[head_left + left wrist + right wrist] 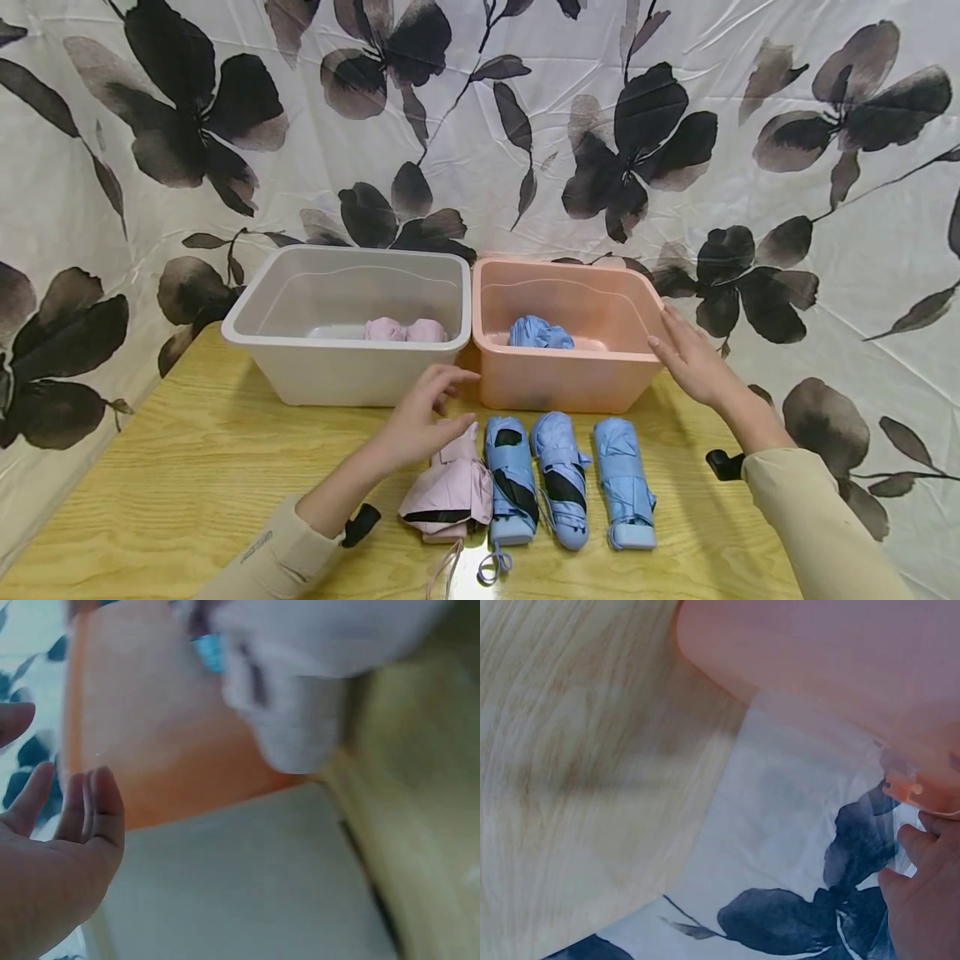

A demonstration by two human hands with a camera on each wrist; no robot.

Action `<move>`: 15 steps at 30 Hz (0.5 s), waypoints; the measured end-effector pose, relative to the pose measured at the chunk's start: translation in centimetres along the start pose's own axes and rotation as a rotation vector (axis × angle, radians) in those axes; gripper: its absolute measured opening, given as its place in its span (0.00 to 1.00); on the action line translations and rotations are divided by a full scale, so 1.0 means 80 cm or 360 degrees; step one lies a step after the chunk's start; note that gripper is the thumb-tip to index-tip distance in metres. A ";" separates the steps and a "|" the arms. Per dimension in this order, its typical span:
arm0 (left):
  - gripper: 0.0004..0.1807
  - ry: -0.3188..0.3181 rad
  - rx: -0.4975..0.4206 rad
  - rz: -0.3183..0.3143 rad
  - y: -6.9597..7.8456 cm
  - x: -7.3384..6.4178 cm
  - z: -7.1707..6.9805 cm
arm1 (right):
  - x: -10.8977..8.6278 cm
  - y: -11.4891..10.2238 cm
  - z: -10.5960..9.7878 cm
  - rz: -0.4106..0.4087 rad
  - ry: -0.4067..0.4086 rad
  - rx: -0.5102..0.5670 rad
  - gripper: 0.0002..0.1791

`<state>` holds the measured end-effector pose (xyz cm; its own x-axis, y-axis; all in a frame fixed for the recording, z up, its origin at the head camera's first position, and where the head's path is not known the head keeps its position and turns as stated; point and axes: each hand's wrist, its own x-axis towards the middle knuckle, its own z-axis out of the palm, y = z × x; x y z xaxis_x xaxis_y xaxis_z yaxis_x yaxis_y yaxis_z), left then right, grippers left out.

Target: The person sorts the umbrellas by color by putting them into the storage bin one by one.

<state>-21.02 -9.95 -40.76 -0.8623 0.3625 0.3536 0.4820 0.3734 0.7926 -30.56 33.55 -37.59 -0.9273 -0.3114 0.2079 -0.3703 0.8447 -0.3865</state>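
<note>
My left hand [423,421] hovers over the top end of a folded pink umbrella [453,487], its fingers loosely bent with nothing between them. In the left wrist view, the umbrella [296,697] appears blurred, apart from the fingers [101,806]. Beside it on the table lie three folded blue umbrellas [513,483] [561,479] [625,483] in a row. My right hand [693,358] rests its extended fingers at the right rim of a peach bin [566,383]. In the right wrist view, the fingertips meet the bin's edge [922,799].
A light grey bin [345,375] stands left of the peach one, with pink bundles [405,330] inside. Blue folded fabric [540,332] lies in the peach bin. Both stand at the back of the wooden table [187,483], before a floral cloth [480,167].
</note>
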 end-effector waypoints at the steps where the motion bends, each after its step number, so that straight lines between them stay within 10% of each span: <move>1: 0.27 -0.0019 0.0026 -0.0005 -0.004 -0.005 0.001 | 0.000 0.000 0.000 -0.0001 0.0003 0.0000 0.40; 15: 0.38 -0.0330 0.0385 -0.0247 -0.054 -0.043 0.016 | -0.002 -0.001 0.002 0.0011 -0.0001 -0.0003 0.40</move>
<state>-19.96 -11.74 -46.03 -0.8903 0.4419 0.1102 0.3919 0.6199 0.6799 -30.41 33.51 -37.71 -0.9298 -0.3057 0.2048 -0.3638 0.8476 -0.3863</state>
